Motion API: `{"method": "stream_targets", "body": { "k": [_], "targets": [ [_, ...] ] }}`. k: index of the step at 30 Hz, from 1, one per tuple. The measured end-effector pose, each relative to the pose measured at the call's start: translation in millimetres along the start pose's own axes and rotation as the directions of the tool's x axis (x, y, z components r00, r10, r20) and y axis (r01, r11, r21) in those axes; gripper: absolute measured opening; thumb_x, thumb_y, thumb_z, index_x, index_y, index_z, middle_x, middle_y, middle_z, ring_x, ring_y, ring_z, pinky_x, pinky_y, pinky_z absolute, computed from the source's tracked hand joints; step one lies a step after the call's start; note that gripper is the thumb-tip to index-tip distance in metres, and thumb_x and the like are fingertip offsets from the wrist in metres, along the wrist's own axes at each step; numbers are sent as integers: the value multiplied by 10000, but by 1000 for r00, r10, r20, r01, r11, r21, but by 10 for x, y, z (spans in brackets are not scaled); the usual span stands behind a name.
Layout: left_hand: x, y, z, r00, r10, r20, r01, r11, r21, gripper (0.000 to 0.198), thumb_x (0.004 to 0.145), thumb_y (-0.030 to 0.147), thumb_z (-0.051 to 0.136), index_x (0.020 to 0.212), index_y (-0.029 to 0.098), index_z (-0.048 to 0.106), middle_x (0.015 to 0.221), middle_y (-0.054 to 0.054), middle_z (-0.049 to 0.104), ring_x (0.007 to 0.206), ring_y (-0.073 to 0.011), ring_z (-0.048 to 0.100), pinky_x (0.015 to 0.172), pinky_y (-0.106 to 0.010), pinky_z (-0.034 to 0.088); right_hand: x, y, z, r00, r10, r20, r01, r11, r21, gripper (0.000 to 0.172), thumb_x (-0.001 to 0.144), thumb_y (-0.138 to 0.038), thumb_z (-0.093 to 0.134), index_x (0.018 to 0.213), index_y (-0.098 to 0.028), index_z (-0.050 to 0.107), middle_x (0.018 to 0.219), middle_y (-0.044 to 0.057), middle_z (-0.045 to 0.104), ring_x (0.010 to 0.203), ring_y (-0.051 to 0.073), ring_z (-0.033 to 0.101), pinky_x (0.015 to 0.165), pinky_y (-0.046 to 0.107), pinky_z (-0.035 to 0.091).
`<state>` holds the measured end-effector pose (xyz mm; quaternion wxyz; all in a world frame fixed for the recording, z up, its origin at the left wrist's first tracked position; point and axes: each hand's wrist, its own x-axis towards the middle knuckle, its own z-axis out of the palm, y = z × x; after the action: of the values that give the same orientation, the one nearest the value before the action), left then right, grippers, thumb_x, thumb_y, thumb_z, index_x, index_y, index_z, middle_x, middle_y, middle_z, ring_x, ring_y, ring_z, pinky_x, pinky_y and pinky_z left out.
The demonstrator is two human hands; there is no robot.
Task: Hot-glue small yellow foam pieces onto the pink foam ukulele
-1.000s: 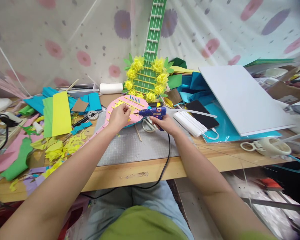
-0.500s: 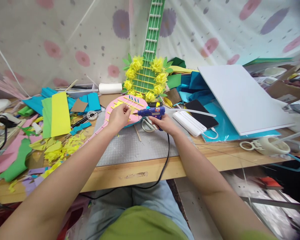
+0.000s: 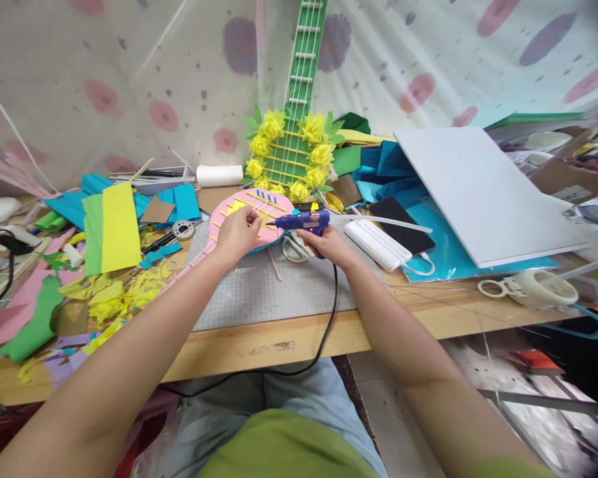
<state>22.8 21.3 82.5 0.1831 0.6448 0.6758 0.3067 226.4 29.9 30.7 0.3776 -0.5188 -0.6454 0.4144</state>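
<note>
My left hand [image 3: 236, 234] rests on a pink paper guitar [image 3: 274, 214] lying on a grey cutting mat [image 3: 264, 292]. Its fingers pinch a small yellow piece on the guitar's face. My right hand [image 3: 326, 244] grips a blue hot glue gun [image 3: 305, 222], nozzle pointing left at the pink guitar beside my left fingers. A clear glue stick [image 3: 389, 223] sticks out of the gun's back. Its black cord [image 3: 329, 318] runs down over the table edge.
A green paper guitar with yellow flowers [image 3: 294, 149] leans on the back wall. Yellow paper scraps [image 3: 119, 292] and coloured sheets [image 3: 112, 226] lie left. White scissors [image 3: 294, 249], a white power bank [image 3: 376, 244], a phone [image 3: 403, 229] and a white board [image 3: 478, 192] lie right.
Almost nothing: the glue gun and my right hand shifted very slightly, while my left hand stays pinched on the pink guitar.
</note>
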Motion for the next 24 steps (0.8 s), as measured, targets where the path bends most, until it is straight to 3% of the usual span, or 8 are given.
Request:
{"method": "stream_targets", "body": {
  "k": [13,24],
  "targets": [
    [22,18,-20,998,45,-33,-42,995,95,187,792,275,536,627,205,482,675,-22,608,635,-156,555,585,-272,343,-9,4,0,998,-26,56,25,1000,14,444,709,-615,617,597,-199,510,453,-29,479,432,96,418,466,261,335],
    [21,-2,-31,999,-20,33,19,999,51,161,761,212,500,604,184,477,580,1,583,512,-113,543,487,-233,346,-1,-5,1,1000,-3,-26,4,1000,19,412,706,-585,617,639,-185,545,470,-36,491,437,90,426,475,244,339]
  ]
}}
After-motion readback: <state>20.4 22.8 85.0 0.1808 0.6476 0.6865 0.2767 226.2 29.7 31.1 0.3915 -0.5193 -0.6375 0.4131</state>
